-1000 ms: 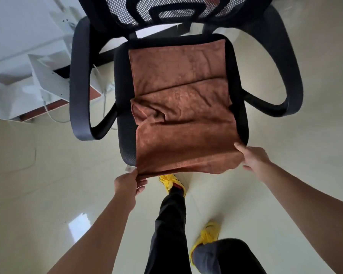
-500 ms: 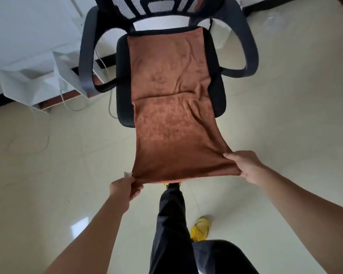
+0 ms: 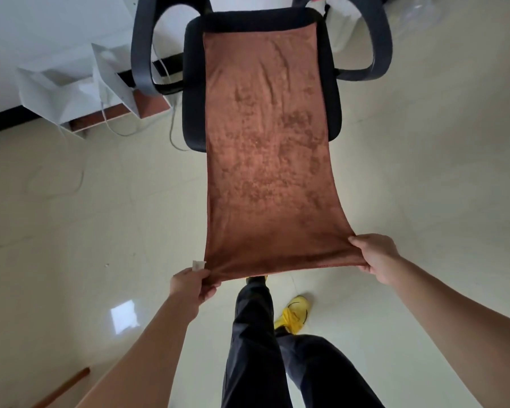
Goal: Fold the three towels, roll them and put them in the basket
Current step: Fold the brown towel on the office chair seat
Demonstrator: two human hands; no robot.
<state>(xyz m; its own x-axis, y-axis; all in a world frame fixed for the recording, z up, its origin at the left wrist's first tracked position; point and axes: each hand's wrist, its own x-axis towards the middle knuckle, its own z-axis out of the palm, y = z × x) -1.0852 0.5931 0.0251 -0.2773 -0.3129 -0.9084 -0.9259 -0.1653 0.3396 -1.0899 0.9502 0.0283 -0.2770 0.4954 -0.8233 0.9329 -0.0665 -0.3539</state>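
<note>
A long brown towel [image 3: 265, 160] is stretched flat from the seat of a black office chair [image 3: 192, 83] toward me. Its far end lies on the seat and its near end hangs in the air over the floor. My left hand [image 3: 193, 285] pinches the near left corner, where a small white label sticks out. My right hand [image 3: 376, 254] grips the near right corner. No basket and no other towels are in view.
The chair's black armrests [image 3: 143, 51] curve out on both sides. White paper bags [image 3: 68, 92] and loose cables lie on the floor at the left by the wall. My dark trouser legs and a yellow shoe [image 3: 293, 313] are below the towel. A wooden stick [image 3: 61, 388] lies bottom left.
Both hands have pulled the towel's near edge back toward me. The fold and wrinkles on the seat have been drawn out, so the towel now lies stretched full length.
</note>
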